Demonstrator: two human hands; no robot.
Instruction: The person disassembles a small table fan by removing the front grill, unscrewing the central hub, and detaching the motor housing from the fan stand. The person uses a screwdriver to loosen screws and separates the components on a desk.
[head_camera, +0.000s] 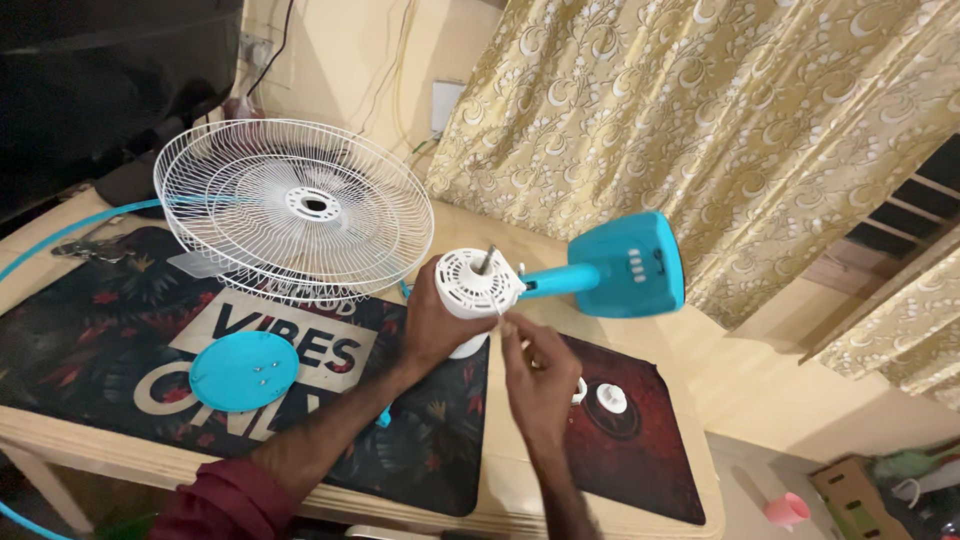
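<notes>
My left hand (432, 322) grips the white round motor housing (478, 283) of a table fan, its metal shaft pointing up toward me. A turquoise neck joins the housing to the turquoise fan base (632, 266), lifted off the table. My right hand (538, 368) is just below the housing, fingertips pinched at its lower right edge on something too small to make out. A white wire fan guard (290, 208) lies tilted on the table to the left. A turquoise round disc (243, 371) rests on the dark mat.
A wooden table (700, 350) carries a dark printed mat (90, 340) and a red-black mat (640, 440) with two small white caps (611, 397). A patterned gold curtain (720, 120) hangs behind. A pink cup (787, 509) and a cardboard box sit on the floor at right.
</notes>
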